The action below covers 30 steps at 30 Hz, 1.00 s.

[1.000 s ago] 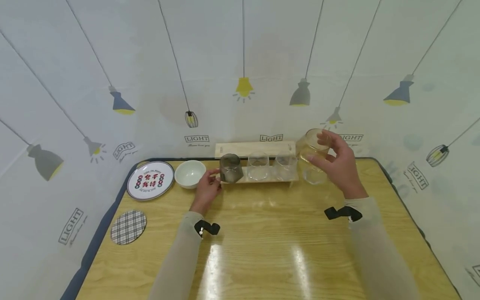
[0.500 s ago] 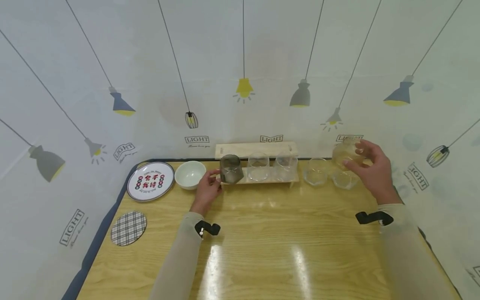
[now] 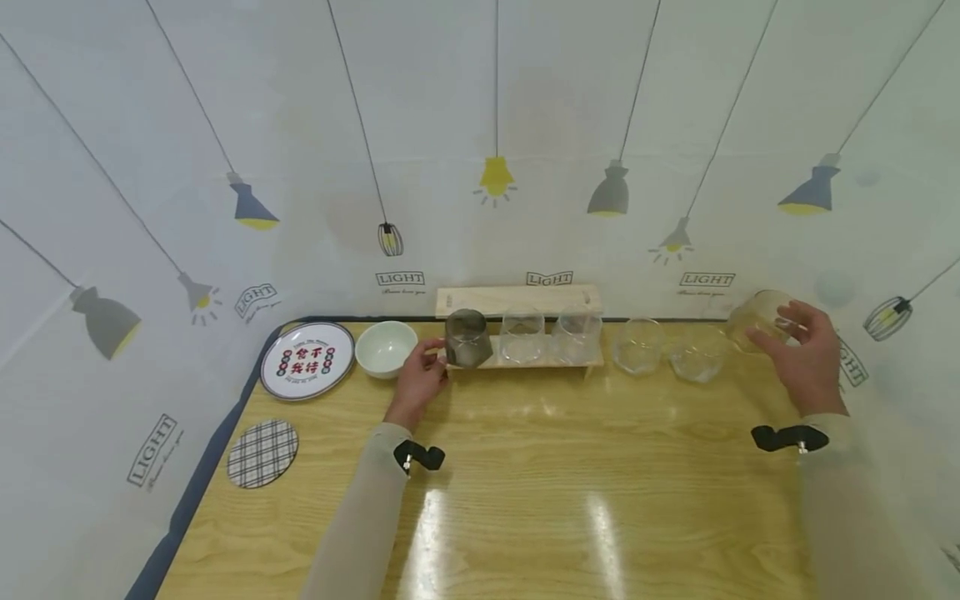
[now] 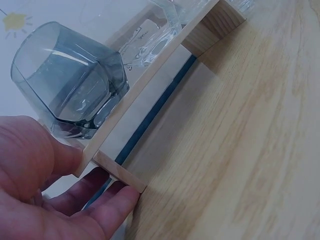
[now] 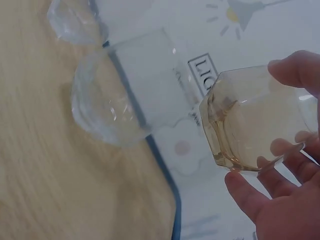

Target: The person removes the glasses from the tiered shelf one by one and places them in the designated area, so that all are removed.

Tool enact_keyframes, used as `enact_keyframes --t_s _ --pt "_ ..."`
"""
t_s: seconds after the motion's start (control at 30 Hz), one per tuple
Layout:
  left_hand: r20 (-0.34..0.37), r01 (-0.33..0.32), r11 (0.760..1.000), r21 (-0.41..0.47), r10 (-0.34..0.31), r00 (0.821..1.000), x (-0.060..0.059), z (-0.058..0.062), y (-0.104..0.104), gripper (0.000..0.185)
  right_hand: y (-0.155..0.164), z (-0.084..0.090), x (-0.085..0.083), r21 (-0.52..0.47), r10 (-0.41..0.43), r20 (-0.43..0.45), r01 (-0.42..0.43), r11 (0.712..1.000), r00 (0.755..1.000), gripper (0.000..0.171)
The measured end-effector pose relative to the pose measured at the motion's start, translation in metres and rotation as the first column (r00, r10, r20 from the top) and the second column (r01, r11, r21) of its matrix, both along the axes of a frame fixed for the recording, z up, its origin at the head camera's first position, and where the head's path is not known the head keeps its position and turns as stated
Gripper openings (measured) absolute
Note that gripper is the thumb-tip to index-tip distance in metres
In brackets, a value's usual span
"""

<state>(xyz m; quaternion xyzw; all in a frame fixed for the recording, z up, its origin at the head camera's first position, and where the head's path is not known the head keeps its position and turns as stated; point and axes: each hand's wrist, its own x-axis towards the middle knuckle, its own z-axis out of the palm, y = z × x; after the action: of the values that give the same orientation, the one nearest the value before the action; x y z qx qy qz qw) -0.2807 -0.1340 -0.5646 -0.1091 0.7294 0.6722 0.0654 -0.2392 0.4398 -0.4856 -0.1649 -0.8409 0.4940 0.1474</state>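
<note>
Left hand (image 3: 420,381) pinches a long, pale wooden rack (image 3: 520,300) at its nine o'clock; right hand (image 3: 807,358) grips a faceted amber glass (image 3: 752,322) toward three.

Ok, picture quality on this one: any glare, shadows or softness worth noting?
Head view: two pale glare streaks on the tabletop, clear glasses faint in outline; left wrist view: soft shadow on the tabletop alongside the wooden rack, cool bluish cast; right wrist view: the fuller-seen clear glass looks soft, the held amber glass crisper.
</note>
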Motion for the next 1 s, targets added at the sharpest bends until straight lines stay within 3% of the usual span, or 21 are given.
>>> enact_keyframes --t_s 0.13,0.3,0.6,1.0 --pt "-0.011 0.002 1.0 -0.005 -0.003 1.0 0.002 0.001 0.001 0.033 0.011 -0.009 0.004 -0.05 -0.041 0.06 0.044 0.998 0.997 0.084" --pt "-0.002 0.002 1.0 -0.019 -0.002 1.0 0.003 0.001 0.001 0.032 0.024 -0.026 0.004 -0.043 -0.074 0.138 0.08 0.996 0.988 0.085" --pt "0.008 0.003 1.0 -0.017 -0.003 1.0 0.001 0.0 0.003 0.033 0.035 -0.058 0.007 0.005 -0.053 0.214 0.054 0.999 0.975 0.091" --pt "0.007 0.005 1.0 0.006 -0.005 1.0 0.001 0.002 0.001 0.032 0.036 -0.065 0.01 0.003 -0.004 0.227 0.003 1.0 0.974 0.099"
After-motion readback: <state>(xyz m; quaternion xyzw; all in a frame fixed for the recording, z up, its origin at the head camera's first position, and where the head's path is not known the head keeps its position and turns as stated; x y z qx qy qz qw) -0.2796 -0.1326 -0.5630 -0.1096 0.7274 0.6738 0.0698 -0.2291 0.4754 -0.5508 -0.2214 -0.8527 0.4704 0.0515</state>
